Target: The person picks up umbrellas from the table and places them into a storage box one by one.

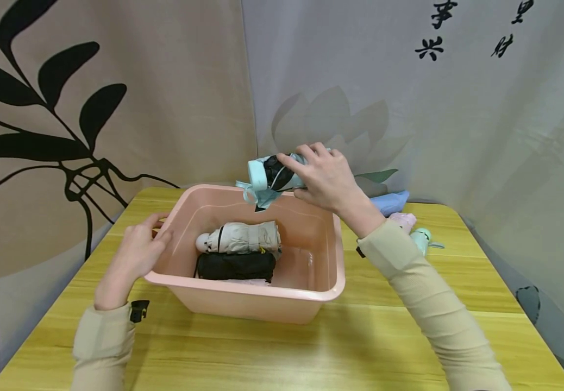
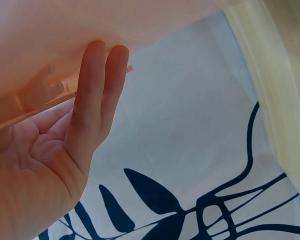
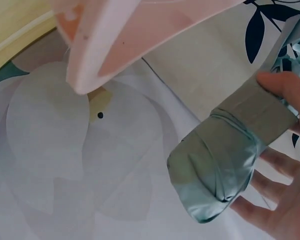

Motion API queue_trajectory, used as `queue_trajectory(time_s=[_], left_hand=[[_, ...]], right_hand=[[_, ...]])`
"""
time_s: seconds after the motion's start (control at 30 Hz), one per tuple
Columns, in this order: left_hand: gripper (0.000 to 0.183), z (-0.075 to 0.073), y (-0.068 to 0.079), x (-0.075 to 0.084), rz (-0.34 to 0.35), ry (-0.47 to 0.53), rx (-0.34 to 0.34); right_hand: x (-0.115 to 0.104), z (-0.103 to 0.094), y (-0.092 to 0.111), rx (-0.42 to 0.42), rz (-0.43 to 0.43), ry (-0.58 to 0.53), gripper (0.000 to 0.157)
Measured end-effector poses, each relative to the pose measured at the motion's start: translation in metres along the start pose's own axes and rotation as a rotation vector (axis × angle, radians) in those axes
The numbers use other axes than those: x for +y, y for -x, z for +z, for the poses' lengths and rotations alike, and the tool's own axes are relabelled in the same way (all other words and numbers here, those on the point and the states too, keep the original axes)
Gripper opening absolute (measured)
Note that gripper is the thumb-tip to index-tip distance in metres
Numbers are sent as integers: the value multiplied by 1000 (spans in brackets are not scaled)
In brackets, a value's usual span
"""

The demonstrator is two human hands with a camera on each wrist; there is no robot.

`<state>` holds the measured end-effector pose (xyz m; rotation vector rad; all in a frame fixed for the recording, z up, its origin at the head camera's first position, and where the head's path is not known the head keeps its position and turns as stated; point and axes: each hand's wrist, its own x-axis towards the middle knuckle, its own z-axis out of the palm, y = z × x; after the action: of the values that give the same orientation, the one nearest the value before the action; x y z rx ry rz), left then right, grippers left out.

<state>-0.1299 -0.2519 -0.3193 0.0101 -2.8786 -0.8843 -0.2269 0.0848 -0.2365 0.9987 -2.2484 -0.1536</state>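
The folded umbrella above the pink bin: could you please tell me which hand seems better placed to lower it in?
Probably the person's right hand: it holds the folded umbrella above the far side of the pink bin. The left hand touches the bin's left side, away from the umbrella.

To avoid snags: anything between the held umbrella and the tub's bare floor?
Only the pink tub's far rim might: the folded teal umbrella, in the right hand, overlaps it in the head view. Nothing else visible intervenes.

Held umbrella partly hidden, sleeves cut off below
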Motion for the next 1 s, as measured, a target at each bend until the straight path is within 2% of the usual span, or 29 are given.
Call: queue_trajectory(time_s=[0.2,0.5,0.73,0.83,1.0], left_hand=[[47,0,0,0,1,-1,3],[48,1,0,0,4,-3,12],[47,1,0,0,15,-3,20],[47,1,0,0,17,-6,26],[46,2,0,0,24,-5,38]], right_hand=[[-10,4,-10,-76,-27,9,62],[-29,5,-26,-237,-50,46,68],[-42,9,-36,-339,-76,54,67],[-47,12,-38,-362,-91,59,66],[-54,15,-42,-349,-123,81,65]])
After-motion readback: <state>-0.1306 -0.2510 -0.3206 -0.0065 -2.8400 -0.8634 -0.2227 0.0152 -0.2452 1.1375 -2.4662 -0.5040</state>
